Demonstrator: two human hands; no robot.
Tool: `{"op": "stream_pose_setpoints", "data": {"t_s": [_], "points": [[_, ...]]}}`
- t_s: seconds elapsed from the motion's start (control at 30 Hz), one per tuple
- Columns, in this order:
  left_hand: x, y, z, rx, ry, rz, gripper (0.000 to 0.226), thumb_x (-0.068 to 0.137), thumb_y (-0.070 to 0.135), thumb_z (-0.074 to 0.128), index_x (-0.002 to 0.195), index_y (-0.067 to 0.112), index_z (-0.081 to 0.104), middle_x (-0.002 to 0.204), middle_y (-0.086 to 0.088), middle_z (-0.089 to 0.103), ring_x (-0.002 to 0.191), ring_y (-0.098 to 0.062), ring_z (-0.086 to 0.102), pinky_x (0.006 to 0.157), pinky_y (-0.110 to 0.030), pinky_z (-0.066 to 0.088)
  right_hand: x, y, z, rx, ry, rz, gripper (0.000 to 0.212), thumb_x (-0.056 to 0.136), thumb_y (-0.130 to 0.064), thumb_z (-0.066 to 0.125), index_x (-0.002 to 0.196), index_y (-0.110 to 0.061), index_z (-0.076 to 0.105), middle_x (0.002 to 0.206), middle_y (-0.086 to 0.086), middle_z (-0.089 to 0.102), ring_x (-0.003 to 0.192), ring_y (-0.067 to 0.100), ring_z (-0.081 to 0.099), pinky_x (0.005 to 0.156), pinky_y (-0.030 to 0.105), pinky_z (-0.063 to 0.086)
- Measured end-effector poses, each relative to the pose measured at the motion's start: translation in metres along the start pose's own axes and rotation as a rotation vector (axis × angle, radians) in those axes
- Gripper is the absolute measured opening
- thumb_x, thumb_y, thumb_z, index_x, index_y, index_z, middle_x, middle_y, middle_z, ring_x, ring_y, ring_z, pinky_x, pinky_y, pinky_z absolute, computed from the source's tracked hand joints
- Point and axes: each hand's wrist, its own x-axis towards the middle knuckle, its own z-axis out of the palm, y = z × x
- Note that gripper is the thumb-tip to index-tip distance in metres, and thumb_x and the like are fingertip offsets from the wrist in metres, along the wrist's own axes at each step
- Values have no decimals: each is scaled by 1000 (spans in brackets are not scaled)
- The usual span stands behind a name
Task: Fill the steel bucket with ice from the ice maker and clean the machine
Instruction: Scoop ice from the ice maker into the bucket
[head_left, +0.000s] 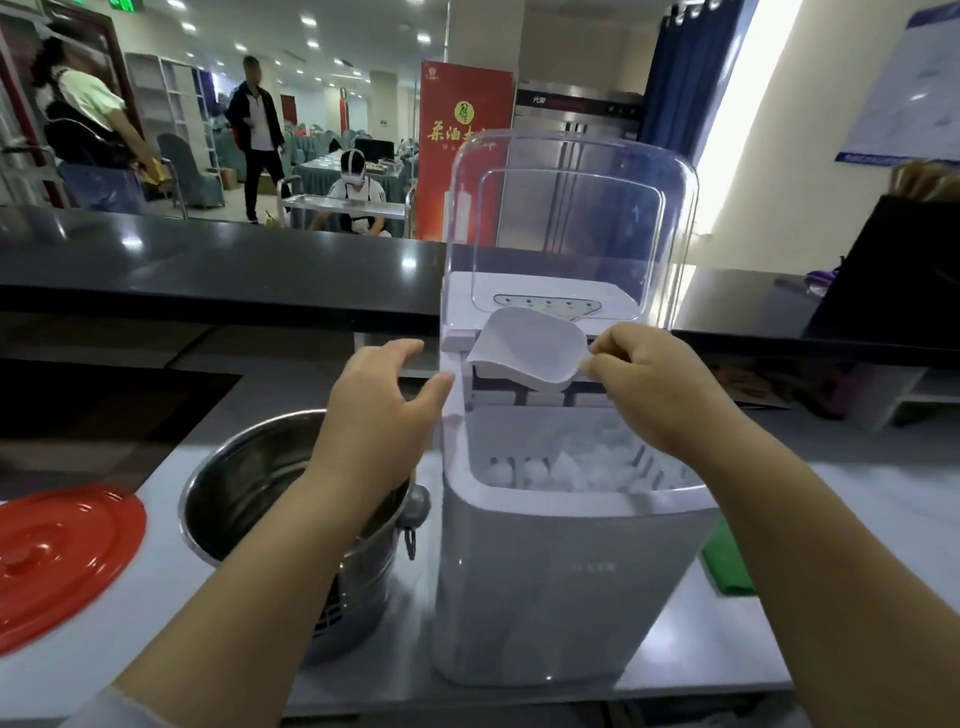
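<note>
Bucket (249, 488) stands empty on the surface (166, 577), touching the ice maker's (561, 571) left side. Left hand (382, 400) hovers released beside the machine; it should steady it. Right hand (644, 384) pinches the white scoop (530, 348) over the bin; dip low, lift level. Ice (582, 467) looks cloudy, heaped.

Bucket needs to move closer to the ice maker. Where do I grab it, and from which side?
Probably the steel bucket by its rim or the ring handle on its right wall, from above. It stands upright and open-topped, with its right side tight against the ice maker. The left hand hovers over it, free.
</note>
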Motion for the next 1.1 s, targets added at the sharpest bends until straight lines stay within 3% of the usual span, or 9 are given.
{"op": "stream_pose_setpoints", "data": {"t_s": [0.1, 0.23, 0.37, 0.5, 0.73, 0.87, 1.1], "points": [[-1, 9, 12, -1, -62, -61, 61, 91, 42, 55, 144, 19, 35, 145, -4, 41, 130, -21, 42, 105, -40, 39, -4, 13, -7, -54, -27, -63, 15, 92, -26, 56, 84, -15, 60, 80, -2, 59, 70, 15, 53, 59, 26, 43], [1, 19, 24, -30, -127, -106, 68, 93, 41, 53, 150, 21, 22, 147, -5, 38, 133, -24, 38, 103, -40, 36, -7, 25, -17, -74, -84, -75, 13, 93, -27, 57, 83, -19, 60, 83, 0, 61, 69, 16, 55, 51, 23, 43], [0, 29, 36, 19, -141, -115, 71, 94, 39, 50, 152, 22, 11, 151, -6, 31, 134, -25, 36, 101, -38, 36, -9, 30, -28, -136, -126, -105, 12, 94, -25, 55, 88, -18, 62, 89, 0, 65, 82, 20, 61, 74, 35, 53], [-1, 33, 39, 57, -135, -128, 76, 95, 37, 50, 152, 23, 1, 154, -6, 23, 137, -25, 30, 105, -39, 32, -8, 32, -36, -331, -104, -163, 15, 94, -25, 51, 91, -17, 63, 92, 0, 63, 85, 19, 57, 76, 33, 49], [0, 30, 39, -10, -147, -157, 72, 96, 31, 49, 152, 28, 3, 155, -4, 22, 139, -26, 28, 108, -42, 29, -2, 27, -43, -579, -79, -229, 19, 94, -33, 51, 94, -16, 61, 89, 1, 61, 82, 20, 55, 69, 29, 42], [0, 30, 39, -19, -154, -180, 69, 97, 31, 46, 152, 30, 4, 156, -4, 22, 139, -26, 28, 108, -42, 29, 0, 23, -41, -586, -189, -216, 15, 92, -34, 54, 87, -20, 58, 85, -1, 62, 81, 20, 57, 69, 29, 45], [-2, 27, 39, -43, -159, -211, 63, 99, 31, 41, 151, 30, 5, 157, -4, 21, 140, -27, 26, 110, -42, 28, 5, 24, -26, -517, -347, -158, 17, 91, -35, 55, 84, -20, 58, 76, -7, 55, 79, 18, 54, 63, 27, 38]]}}
